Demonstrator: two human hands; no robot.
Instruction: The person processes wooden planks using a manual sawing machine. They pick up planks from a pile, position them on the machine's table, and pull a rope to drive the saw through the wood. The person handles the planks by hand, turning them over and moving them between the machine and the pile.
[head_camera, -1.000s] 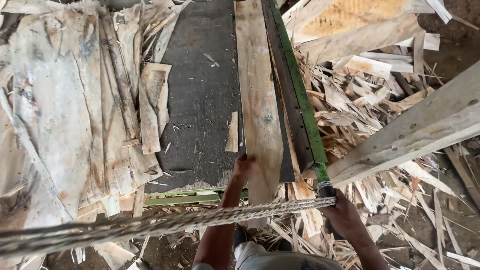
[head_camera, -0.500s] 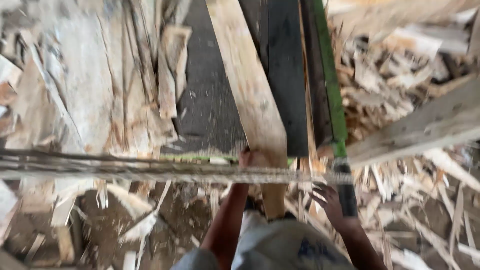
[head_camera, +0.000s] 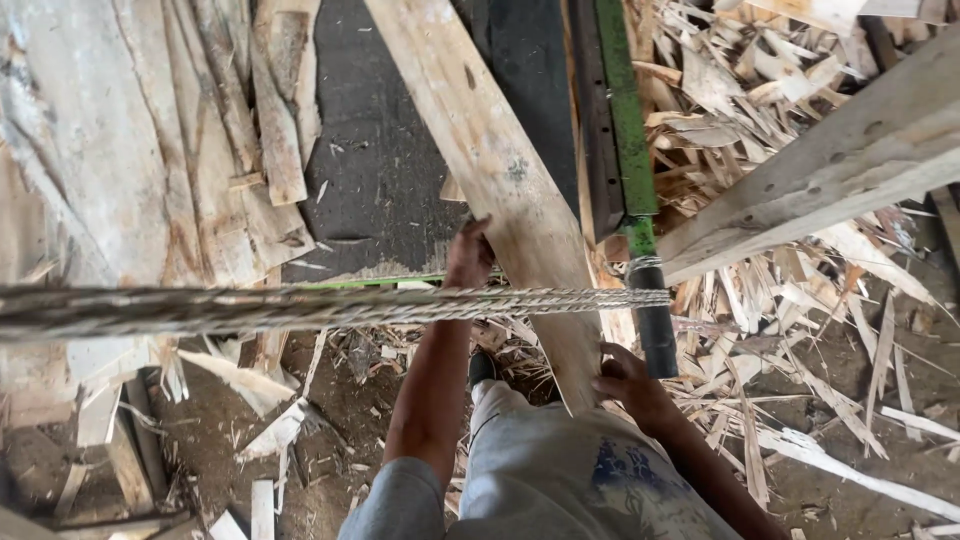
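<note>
Both hands grip the long pale plank (head_camera: 500, 170), left hand (head_camera: 468, 255) on its edge, right hand (head_camera: 625, 385) at the near end (stiff, probably heavy, splintery).

Even, soft daylight; no hard shadows, no glare. Pale wood top left slightly washed out. Rope (head_camera: 300, 308) close to lens, soft-focus at left. Rest reasonably sharp; mild edge stretch.

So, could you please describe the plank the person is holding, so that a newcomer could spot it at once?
Start at the dark flat bed in the upper middle. The pale plank lies slanting across it, left of the green bar. It alone is gripped by both hands: the left hand on its edge, the right hand at its near end.
</note>
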